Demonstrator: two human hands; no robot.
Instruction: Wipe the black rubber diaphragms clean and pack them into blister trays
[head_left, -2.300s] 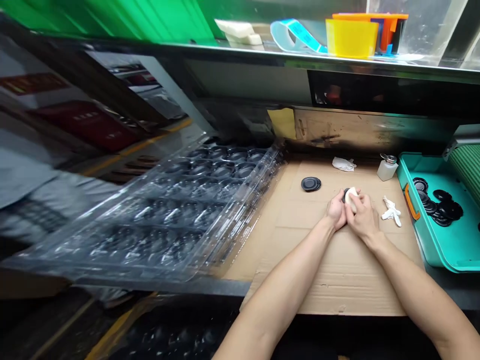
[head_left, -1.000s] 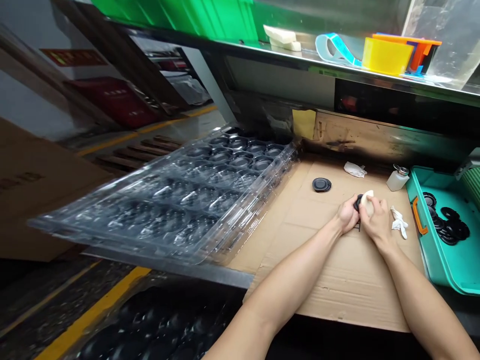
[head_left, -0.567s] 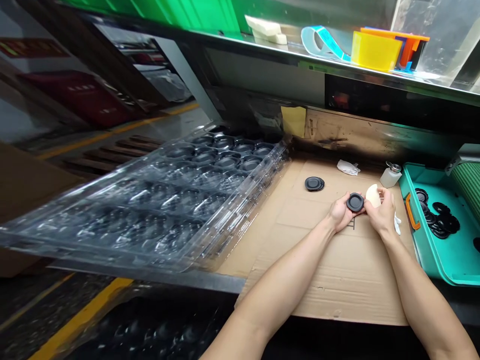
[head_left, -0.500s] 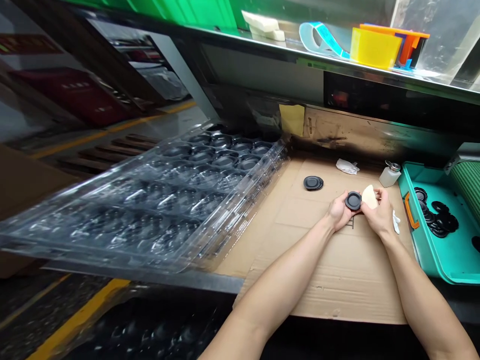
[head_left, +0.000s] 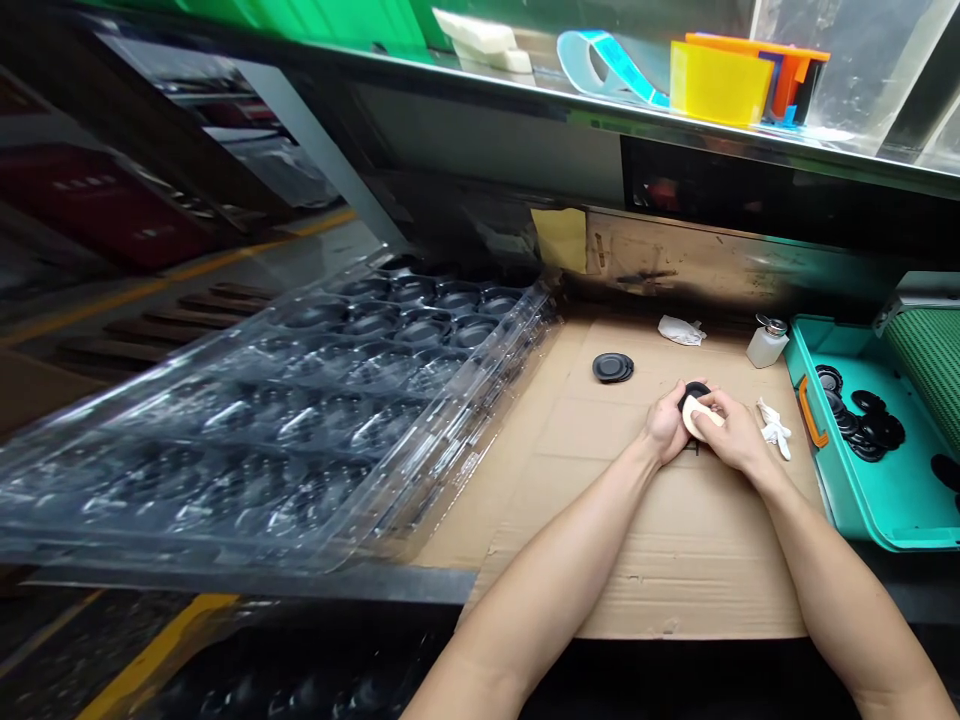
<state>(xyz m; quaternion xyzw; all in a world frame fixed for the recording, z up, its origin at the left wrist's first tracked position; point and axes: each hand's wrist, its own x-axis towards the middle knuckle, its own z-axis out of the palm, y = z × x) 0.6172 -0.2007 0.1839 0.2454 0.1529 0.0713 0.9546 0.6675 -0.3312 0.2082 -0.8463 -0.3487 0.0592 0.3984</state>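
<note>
My left hand (head_left: 664, 428) is closed around a round black disc-shaped part (head_left: 694, 390), held above the cardboard. In my right hand (head_left: 733, 432) is a cream-coloured sponge pad (head_left: 699, 418), pressed over the face of the disc and covering much of it. Left of my hands, a small pile of similar black discs (head_left: 613, 367) lies on the cardboard (head_left: 637, 560). A crumpled white cloth (head_left: 774, 430) rests just right of my right hand.
At left stand stacked clear plastic trays (head_left: 360, 420) with round pockets, some holding dark parts. A teal bin (head_left: 907, 500) with black discs is at right, beside a white pump bottle (head_left: 766, 343). Overhead runs a shelf (head_left: 525, 85) carrying a yellow tape dispenser (head_left: 720, 85).
My right hand has brought the sponge from beside the disc onto its face. The whole view has shifted a little, with the scene sliding left.
</note>
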